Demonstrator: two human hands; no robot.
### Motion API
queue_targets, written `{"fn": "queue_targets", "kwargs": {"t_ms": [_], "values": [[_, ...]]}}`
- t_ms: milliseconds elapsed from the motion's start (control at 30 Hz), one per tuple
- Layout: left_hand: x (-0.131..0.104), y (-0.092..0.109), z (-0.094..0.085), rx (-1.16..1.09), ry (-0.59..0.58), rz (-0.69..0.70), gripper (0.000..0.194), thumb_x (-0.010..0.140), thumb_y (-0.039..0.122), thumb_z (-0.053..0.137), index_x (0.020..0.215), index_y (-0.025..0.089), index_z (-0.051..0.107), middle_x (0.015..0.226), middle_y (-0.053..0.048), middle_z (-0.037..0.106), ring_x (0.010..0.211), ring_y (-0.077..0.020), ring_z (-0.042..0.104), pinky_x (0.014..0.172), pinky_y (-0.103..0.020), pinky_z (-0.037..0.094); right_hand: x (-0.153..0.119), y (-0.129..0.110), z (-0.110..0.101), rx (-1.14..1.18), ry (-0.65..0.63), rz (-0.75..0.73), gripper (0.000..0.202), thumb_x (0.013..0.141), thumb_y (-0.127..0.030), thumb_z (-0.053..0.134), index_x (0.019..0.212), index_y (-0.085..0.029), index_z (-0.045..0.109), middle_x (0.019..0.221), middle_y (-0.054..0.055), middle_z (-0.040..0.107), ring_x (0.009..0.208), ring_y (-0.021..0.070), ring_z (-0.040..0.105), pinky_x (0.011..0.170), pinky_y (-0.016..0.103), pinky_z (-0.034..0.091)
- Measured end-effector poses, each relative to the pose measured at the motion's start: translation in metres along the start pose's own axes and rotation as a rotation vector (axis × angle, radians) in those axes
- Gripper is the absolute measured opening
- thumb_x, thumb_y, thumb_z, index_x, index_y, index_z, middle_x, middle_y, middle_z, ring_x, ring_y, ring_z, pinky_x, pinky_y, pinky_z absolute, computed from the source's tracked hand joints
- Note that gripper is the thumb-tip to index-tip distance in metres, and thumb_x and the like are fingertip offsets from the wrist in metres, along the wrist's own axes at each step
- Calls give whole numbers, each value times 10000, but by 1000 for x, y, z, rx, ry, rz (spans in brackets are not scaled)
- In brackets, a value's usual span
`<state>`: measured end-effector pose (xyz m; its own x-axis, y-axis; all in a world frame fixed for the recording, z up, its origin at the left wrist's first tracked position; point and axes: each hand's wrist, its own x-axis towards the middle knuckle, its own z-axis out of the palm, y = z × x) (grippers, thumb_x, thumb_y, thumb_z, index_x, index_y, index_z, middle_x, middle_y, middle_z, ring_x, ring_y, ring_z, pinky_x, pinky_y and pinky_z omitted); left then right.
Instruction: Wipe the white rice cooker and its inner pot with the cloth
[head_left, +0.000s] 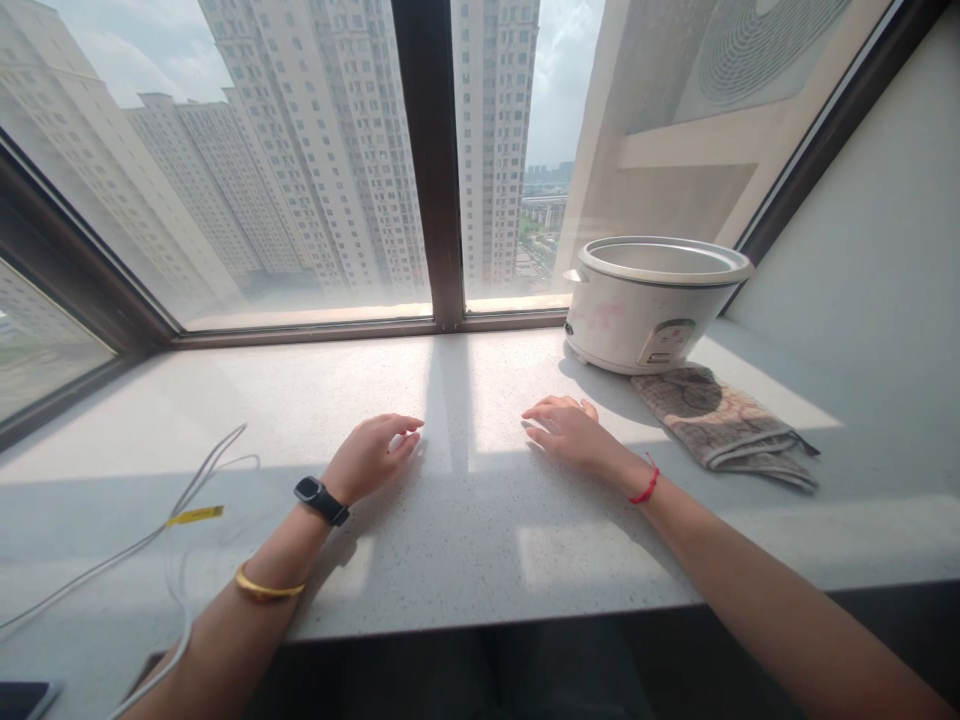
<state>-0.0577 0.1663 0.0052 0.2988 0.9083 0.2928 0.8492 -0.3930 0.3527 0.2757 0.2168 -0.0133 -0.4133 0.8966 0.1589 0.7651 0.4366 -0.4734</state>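
My left hand (373, 455) is over the pale speckled counter (457, 540), its fingers loosely curved and apart, holding nothing. A dark watch (321, 500) and a gold bangle (268, 586) are on that arm. Across from it, my right hand (566, 430) hovers at or rests on the counter with its fingers spread and nothing in them; whether it touches is hard to tell. Around the right wrist runs a red string bracelet (649, 480). Nearest to this hand are a folded patterned cloth (731, 425) and a white rice cooker (630, 315) without a lid.
Behind the counter stands a window with a dark frame (433, 170). A white cable (146, 540) with a yellow tag (196, 515) lies at the left, partly across my left forearm. The corner of a dark flat device (28, 698) shows at bottom left. A wall (885, 250) bounds the right side.
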Motion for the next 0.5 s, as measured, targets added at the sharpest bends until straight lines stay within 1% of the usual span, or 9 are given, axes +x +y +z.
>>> {"fn": "queue_targets", "kwargs": {"t_ms": [67, 133, 167, 233, 300, 333, 400, 467, 500], "values": [[2, 2, 0, 69, -14, 16, 281, 959, 298, 471, 1121, 199, 678, 1062, -92, 738, 970, -240, 685, 901, -428, 517, 0, -1, -6, 8, 105, -41, 261, 924, -358, 498, 1043, -269, 712, 1210, 61, 682, 1177, 297, 583, 1125, 664, 163], [9, 7, -1, 197, -50, 83, 274, 945, 265, 480, 1123, 211, 681, 1056, -95, 738, 993, -271, 676, 975, -514, 466, 1, -2, -28, -58, 288, -133, 239, 935, -338, 495, 982, -271, 720, 1147, 48, 713, 1106, 263, 629, 1168, 606, 138], [15, 12, -3, 249, -74, 128, 271, 936, 247, 489, 1122, 218, 684, 1058, -93, 737, 1007, -285, 670, 1010, -562, 427, 3, 0, -45, -118, 408, -186, 230, 936, -332, 504, 947, -270, 725, 1102, 43, 728, 1071, 247, 646, 1186, 568, 137], [34, 27, -7, 260, -109, 208, 271, 931, 233, 501, 1128, 220, 686, 1082, -93, 733, 1034, -301, 658, 1039, -609, 378, 12, 9, -92, -233, 661, -237, 211, 923, -338, 545, 877, -260, 736, 1017, 48, 749, 1014, 234, 665, 1186, 518, 186], [63, 49, -11, 123, -85, 231, 280, 947, 260, 501, 1155, 205, 680, 1130, -103, 721, 1066, -298, 646, 1018, -564, 416, 29, 28, -147, -227, 933, -221, 209, 901, -316, 574, 854, -208, 747, 982, 75, 752, 1031, 222, 661, 1128, 453, 314], [81, 62, -11, 15, -55, 223, 293, 950, 288, 511, 1177, 196, 673, 1159, -110, 711, 1086, -296, 638, 1002, -531, 441, 39, 42, -175, -180, 1024, -179, 200, 885, -302, 601, 869, -178, 757, 959, 91, 749, 1038, 216, 657, 1055, 413, 391], [122, 93, -6, -289, 9, 194, 360, 940, 334, 552, 1258, 185, 631, 1250, -122, 671, 1142, -278, 617, 1000, -464, 464, 62, 78, -222, 1, 1135, 28, 201, 849, -274, 657, 901, -116, 769, 934, 118, 744, 932, 180, 668, 869, 349, 469], [167, 125, 6, -648, 63, 124, 530, 902, 382, 624, 1387, 191, 530, 1383, -146, 582, 1228, -283, 573, 1039, -448, 441, 83, 120, -256, 184, 1240, 302, 259, 816, -299, 702, 906, -63, 758, 864, 133, 732, 707, 117, 614, 666, 326, 440], [188, 141, 15, -823, 74, 55, 663, 884, 438, 652, 1463, 190, 444, 1447, -168, 519, 1301, -298, 519, 1063, -449, 422, 90, 142, -267, 187, 1302, 410, 283, 819, -336, 704, 826, -56, 744, 776, 122, 711, 590, 82, 534, 595, 329, 395]]}}
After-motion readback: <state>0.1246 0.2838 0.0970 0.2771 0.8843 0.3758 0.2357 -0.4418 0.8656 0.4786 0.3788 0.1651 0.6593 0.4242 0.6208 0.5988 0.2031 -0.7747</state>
